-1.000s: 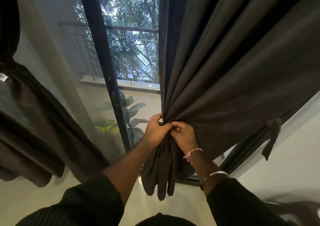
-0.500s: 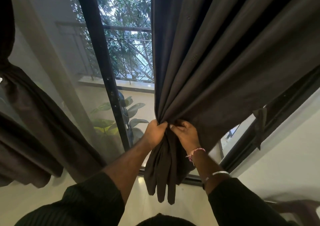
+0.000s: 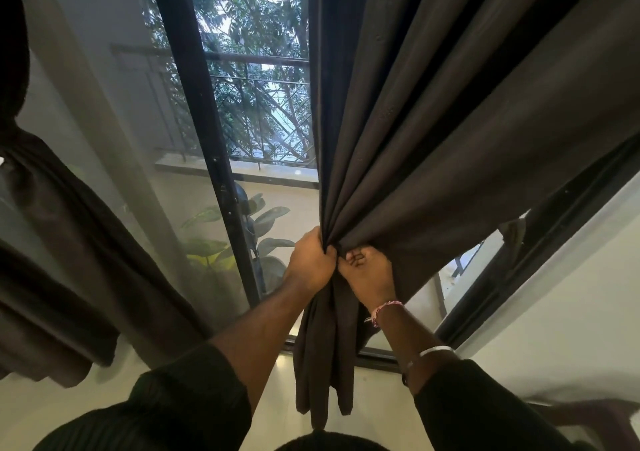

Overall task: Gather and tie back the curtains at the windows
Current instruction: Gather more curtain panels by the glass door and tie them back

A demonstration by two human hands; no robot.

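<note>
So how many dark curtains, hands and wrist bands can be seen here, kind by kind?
Dark brown fabric curtains: 2, one bunched in both hands, one at the left
Hands: 2, left hand, right hand
Wrist bands: 2, pink thread band, white bangle
Total: 6

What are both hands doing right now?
Left hand: closed round the bunched curtain.
Right hand: fingers curled, pinching the same curtain beside it.
</note>
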